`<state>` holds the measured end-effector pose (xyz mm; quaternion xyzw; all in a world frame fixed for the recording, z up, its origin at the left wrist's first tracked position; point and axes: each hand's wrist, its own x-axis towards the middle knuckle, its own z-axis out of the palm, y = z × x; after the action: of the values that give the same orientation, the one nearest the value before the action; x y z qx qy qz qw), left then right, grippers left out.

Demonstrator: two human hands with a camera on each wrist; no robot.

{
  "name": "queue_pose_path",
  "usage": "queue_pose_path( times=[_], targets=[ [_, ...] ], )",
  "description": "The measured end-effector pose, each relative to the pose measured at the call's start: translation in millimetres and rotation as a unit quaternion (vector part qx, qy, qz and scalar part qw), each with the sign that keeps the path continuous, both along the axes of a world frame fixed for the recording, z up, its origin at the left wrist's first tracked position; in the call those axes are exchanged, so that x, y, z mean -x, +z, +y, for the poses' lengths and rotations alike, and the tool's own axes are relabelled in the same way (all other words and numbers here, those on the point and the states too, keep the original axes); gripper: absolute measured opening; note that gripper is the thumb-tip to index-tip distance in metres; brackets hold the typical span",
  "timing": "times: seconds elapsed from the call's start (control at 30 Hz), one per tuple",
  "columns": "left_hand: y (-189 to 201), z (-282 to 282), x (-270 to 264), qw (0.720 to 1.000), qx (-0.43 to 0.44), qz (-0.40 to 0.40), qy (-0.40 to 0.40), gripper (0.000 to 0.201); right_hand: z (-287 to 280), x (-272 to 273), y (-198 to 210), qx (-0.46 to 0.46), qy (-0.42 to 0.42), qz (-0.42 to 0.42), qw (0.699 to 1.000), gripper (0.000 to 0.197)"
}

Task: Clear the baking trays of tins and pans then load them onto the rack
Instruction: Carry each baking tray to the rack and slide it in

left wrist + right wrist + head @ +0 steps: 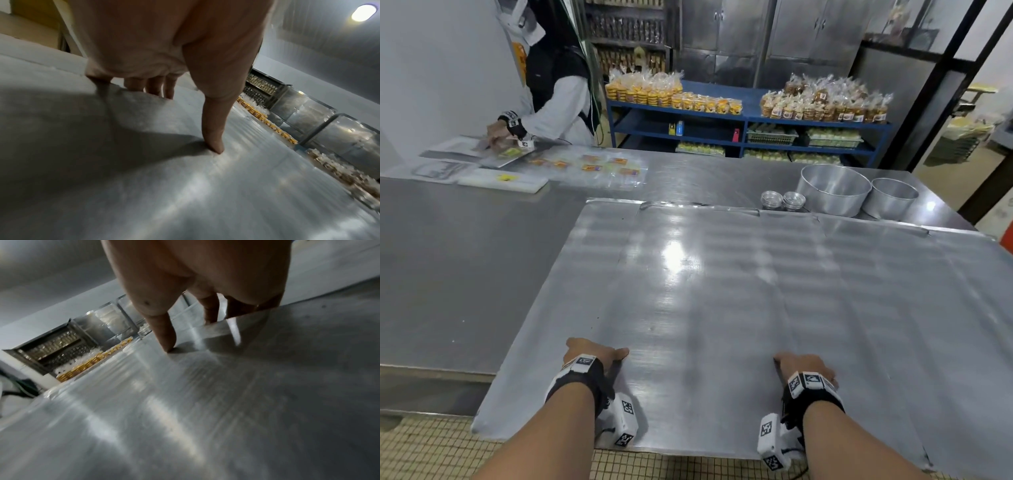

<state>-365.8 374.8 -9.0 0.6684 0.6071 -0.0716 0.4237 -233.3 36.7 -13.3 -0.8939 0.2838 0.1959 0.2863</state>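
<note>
A large flat metal baking tray lies on the steel table, and nothing stands on it. Its near edge overhangs the table, above the tiled floor. My left hand grips the tray near its left side. In the left wrist view the thumb presses on the tray top, and the fingers curl over an edge. My right hand grips it the same way. There the thumb sits on the sheet, with the fingers hooked behind a raised edge.
Two round pans and two stacks of small tins stand on the table beyond the tray's far right. Another person handles packets at the far left. A blue shelf of bagged goods stands behind.
</note>
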Motion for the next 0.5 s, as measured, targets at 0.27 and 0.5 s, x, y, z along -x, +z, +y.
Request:
queue_pose_path(
  times=[0.27,0.5],
  targets=[
    [0.7,12.8,-24.8,0.998,-0.002,-0.054,-0.035,0.046,7.8,-35.3,-4.9,-0.022,0.034,0.006,0.999,0.104],
    [6.6,23.4,-44.6,0.994,-0.053,-0.005,-0.091,0.02,35.1,-42.3,5.4,-0.027,-0.004,0.003,1.0,0.097]
  ],
)
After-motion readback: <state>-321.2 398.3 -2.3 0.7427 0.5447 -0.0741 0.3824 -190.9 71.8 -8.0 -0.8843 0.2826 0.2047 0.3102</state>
